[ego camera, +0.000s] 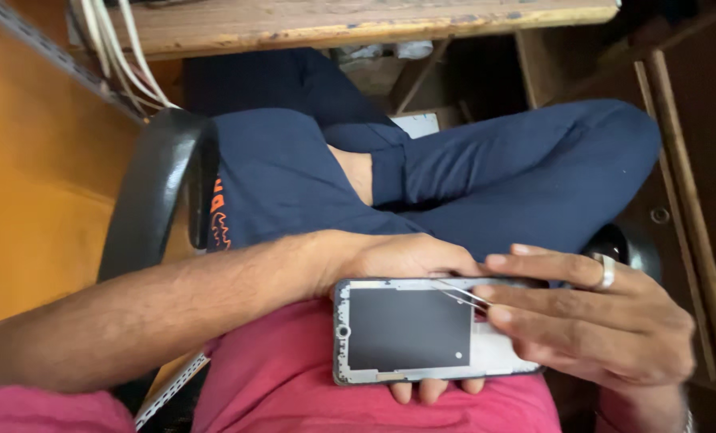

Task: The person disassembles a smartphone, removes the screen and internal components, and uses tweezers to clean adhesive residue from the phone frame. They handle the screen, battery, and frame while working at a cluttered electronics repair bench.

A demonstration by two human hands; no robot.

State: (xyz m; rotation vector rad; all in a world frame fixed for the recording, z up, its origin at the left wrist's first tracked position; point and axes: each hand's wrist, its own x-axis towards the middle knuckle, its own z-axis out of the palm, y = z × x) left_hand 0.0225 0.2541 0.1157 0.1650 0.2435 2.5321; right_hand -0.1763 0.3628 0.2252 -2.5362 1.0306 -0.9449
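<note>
Opened smartphone w/ grey frame and dark inner plate (422, 329) lay flat over the person's lap, above a pink shirt (294, 385), inner side up. Long axis ran approx left-right across the view; the end w/ the small round camera hole pointed left, the paler exposed end pointed right.

Left hand (398, 261) cradled the phone from underneath: palm behind the upper edge, fingers wrapped under, fingertips (434, 390) poking out below the lower edge – closed around the phone body.

Right hand (606, 321) sat at the phone's right end, silver ring on one finger (606, 273). Thumb and fingers were pinched narrow on thin metal tweezers (464, 295), tips angled up-left to the upper right part of the frame, just at the dark plate's corner. Whether tips touched the phone – can't tell, too fine.

Behind: crossed legs in navy trousers (494, 176), black chair armrest (153, 192) on the left side, worn wooden table edge (358, 20) up top w/ white cables (121, 56) hanging at its left
</note>
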